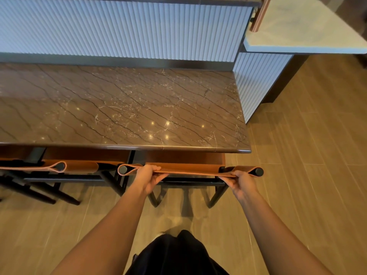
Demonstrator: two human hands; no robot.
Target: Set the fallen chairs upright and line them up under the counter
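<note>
- The chair (184, 158) stands upright at the right end of the counter (119, 106). Its seat is partly under; the back strap (190, 169) is out on your side.
- Risk: you're holding soft leather, not the frame. Push hard and the strap will likely sag or slip on its posts, so the chair lags or yaws instead of going straight in.
- Risk: uneven push. The right post (259, 171) shows just right of the counter's corner. Extra force from one hand would probably swing the chair skew and out of line.
- Risk: the next chair (85, 153) is just beside it on the left, and the frames look close. Drift left and the legs could clash.
- Risk: the legs may catch a joint in the tiled floor (297, 175) and rock the chair. Go slow.
- Left hand (148, 176): it grips the strap near the left end with fingers curled over the top edge. I can't tell where the thumb is.
- Right hand (241, 180): it grips the strap just inside the right post, fingers wrapped round the edge.
- Both arms reach forward, roughly symmetric, with elbows near straight.
</note>
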